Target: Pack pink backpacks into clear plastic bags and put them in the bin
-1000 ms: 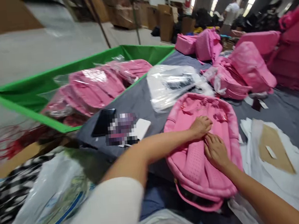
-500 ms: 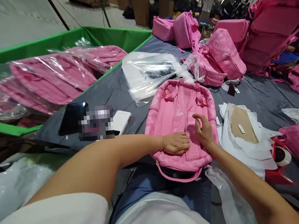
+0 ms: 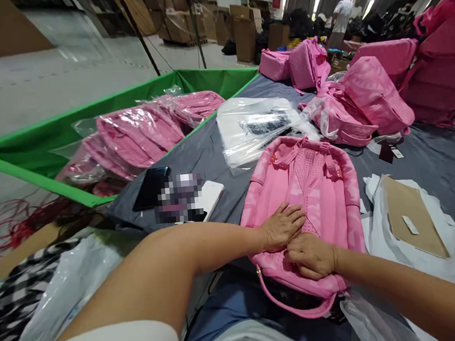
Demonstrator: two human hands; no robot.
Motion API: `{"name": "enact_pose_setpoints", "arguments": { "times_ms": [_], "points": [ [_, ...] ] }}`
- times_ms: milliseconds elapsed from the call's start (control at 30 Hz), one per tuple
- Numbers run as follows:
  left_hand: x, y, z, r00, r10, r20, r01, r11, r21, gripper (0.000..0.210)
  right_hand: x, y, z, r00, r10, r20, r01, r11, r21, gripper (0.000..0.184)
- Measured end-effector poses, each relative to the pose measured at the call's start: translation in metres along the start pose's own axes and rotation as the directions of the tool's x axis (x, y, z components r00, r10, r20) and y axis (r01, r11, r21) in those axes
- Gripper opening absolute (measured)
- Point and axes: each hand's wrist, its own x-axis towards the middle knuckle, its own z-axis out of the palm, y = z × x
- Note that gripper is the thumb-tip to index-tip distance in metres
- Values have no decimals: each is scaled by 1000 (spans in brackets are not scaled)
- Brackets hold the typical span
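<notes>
A pink backpack (image 3: 338,211) lies in front of me, its padded back panel and straps facing up and its top handle hanging toward me over the table's edge. My left hand (image 3: 283,227) rests flat on the middle of the panel, fingers stretched out. Right beside it, touching or nearly touching its fingers, my right hand (image 3: 311,256) is closed with the fingers curled down on the lower panel. What those fingers hold, if anything, is hidden under them.
Beyond the backpack lie clear plastic bags (image 3: 253,123). White paper (image 3: 382,231) and brown card (image 3: 412,212) are at right. Phones (image 3: 151,189) lie left. A green-walled bin (image 3: 20,130) holds bagged pink backpacks (image 3: 140,133). More pink backpacks (image 3: 376,96) stand behind; a person (image 3: 342,17) is farther back.
My right hand has come down from above the panel, curling beside my left hand. The left hand's fingers have spread and point farther up the panel. The view has shifted left.
</notes>
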Motion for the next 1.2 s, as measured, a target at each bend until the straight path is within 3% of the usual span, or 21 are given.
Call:
{"name": "enact_pose_setpoints", "arguments": {
  "times_ms": [133,267,333,400,467,567,633,667,733,867,967,1033,1133,1200],
  "points": [
    [4,-2,2,999,7,32,-6,1000,-30,44,-4,4,7,998,15,-55,-18,999,-50,21],
    [4,11,-14,997,0,73,3,999,-42,50,1,-15,-11,983,-23,-183,-51,922,-384,18],
    [-4,17,-26,1000,-4,11,5,998,-63,51,2,-20,-25,950,-38,-309,-134,846,-515,19],
    [-23,19,-38,984,-95,-151,80,991,-105,46,0,-13,-35,899,35,-438,-308,761,-571,25],
    [-55,13,-48,891,-300,-342,256,952,-170,38,-4,5,-34,839,168,-518,-486,661,-572,32],
    [-119,-9,-60,609,-617,-499,587,773,-239,32,-14,33,-15,813,339,-473,-576,582,-574,45],
    [-162,-29,-65,423,-730,-538,764,606,-222,30,-22,43,3,803,419,-425,-596,561,-574,51],
    [-180,-39,-65,359,-758,-545,822,533,-200,31,-26,44,11,792,447,-416,-610,548,-573,53],
    [-207,-57,-66,297,-786,-543,891,433,-140,34,-31,43,22,777,475,-413,-627,529,-572,55],
    [-220,-87,-73,324,-825,-463,929,370,-9,39,-34,28,30,776,482,-407,-628,527,-573,56],
    [-200,-107,-87,366,-830,-420,919,394,23,40,-33,14,33,773,484,-411,-632,526,-569,57],
    [-172,-111,-94,413,-810,-416,895,445,23,40,-32,6,36,768,491,-411,-638,532,-556,57],
    [-107,-93,-92,568,-722,-396,790,613,16,41,-28,-5,40,754,493,-434,-657,549,-517,55],
    [-56,-71,-82,742,-557,-373,593,805,-22,43,-25,-8,36,741,483,-466,-670,575,-470,52]
  ]
}}
